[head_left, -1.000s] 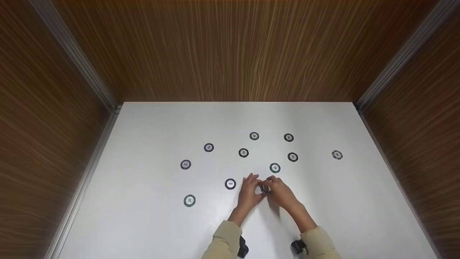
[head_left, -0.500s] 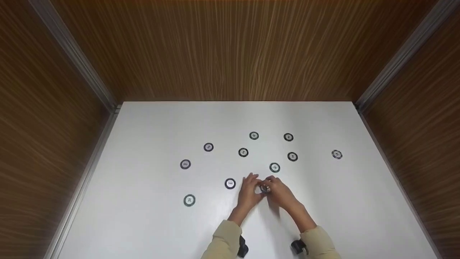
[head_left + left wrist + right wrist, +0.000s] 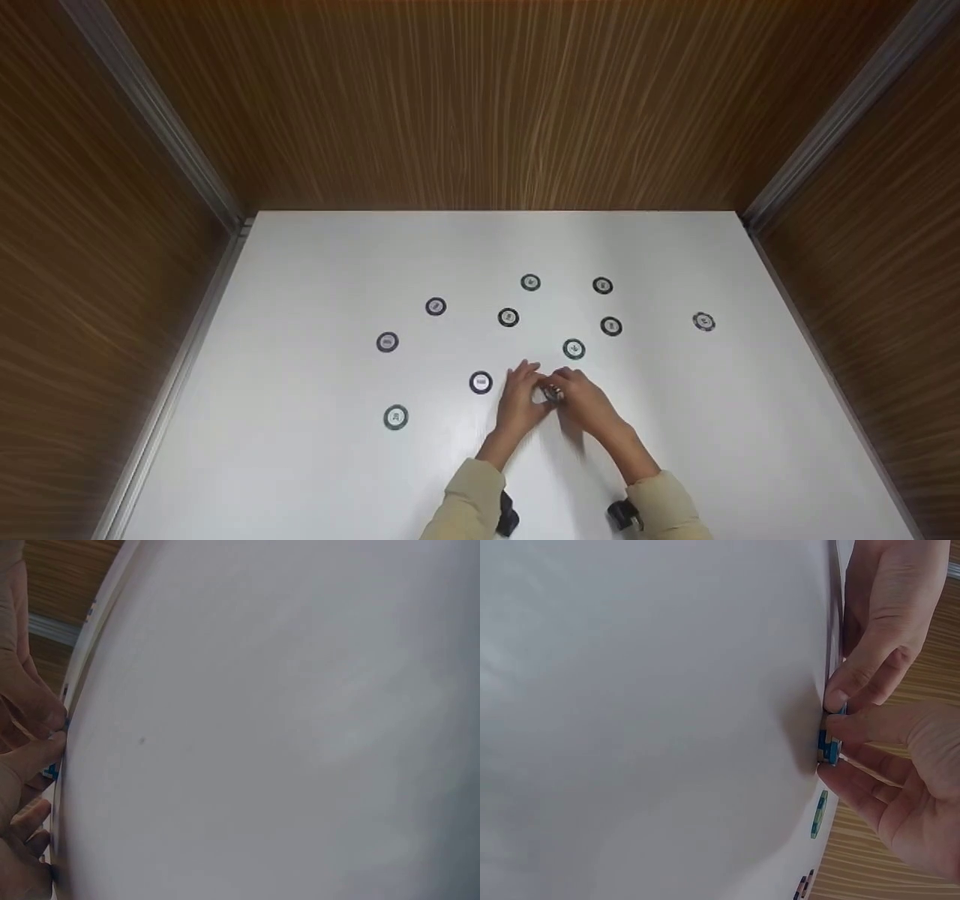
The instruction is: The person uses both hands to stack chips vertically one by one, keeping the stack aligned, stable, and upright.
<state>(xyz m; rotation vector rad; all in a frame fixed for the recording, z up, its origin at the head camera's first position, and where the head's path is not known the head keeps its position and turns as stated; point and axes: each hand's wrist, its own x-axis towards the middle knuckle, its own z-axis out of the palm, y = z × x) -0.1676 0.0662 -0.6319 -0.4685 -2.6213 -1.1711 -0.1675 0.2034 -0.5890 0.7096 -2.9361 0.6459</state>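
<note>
In the head view my left hand (image 3: 520, 401) and right hand (image 3: 585, 401) meet low on the white table, around blue-edged poker chips (image 3: 553, 393) that are partly covered by fingers. The right wrist view shows these blue and cream chips (image 3: 829, 744) together like a short stack at the tabletop. My right hand (image 3: 919, 772) grips them between thumb and fingers. From the other side my left hand (image 3: 889, 611) pinches their edge, its thumb tip right at the rim. Only a sliver of blue (image 3: 51, 771) shows between the fingers in the left wrist view.
Several single poker chips lie flat around the hands: a green-edged chip (image 3: 574, 349) just beyond, a dark chip (image 3: 481, 382) to the left, a green chip (image 3: 396, 417) farther left, a chip (image 3: 703, 322) far right. Wood-grain panels (image 3: 480, 105) enclose the white table (image 3: 300, 480).
</note>
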